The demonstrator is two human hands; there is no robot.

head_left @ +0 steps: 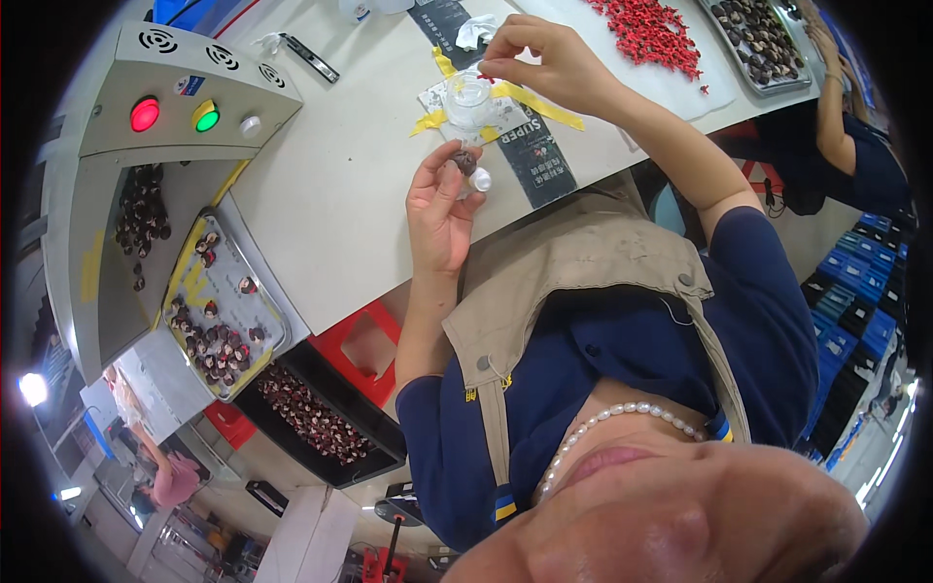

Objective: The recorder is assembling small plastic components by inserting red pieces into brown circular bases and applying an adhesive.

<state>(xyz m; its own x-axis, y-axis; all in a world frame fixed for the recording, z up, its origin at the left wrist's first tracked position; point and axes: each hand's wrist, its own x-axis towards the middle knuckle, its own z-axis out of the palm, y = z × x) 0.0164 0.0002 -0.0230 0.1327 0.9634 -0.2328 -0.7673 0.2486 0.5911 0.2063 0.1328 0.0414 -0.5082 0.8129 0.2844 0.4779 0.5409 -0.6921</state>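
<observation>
My left hand (442, 214) is closed around a small dark brown rounded piece (466, 162), held between thumb and fingers over the table's near side. Against those fingers sits a small white round item (480, 179); whether it is held or lies behind them I cannot tell. Farther off and to the right, my right hand (554, 63) pinches a tiny red piece (487, 79) at its fingertips. Just below that pinch stands a clear round dish (468, 100), on a pale sheet fixed with yellow tape (539, 105). What the dish contains is hard to make out.
Red pieces (646, 34) are heaped on white sheeting at far right, beside a metal tray (777, 85) of brown pieces. At left stand a grey machine (185, 87), another tray (282, 335) and a black bin (384, 442). A co-worker's arm (833, 112) shows at right.
</observation>
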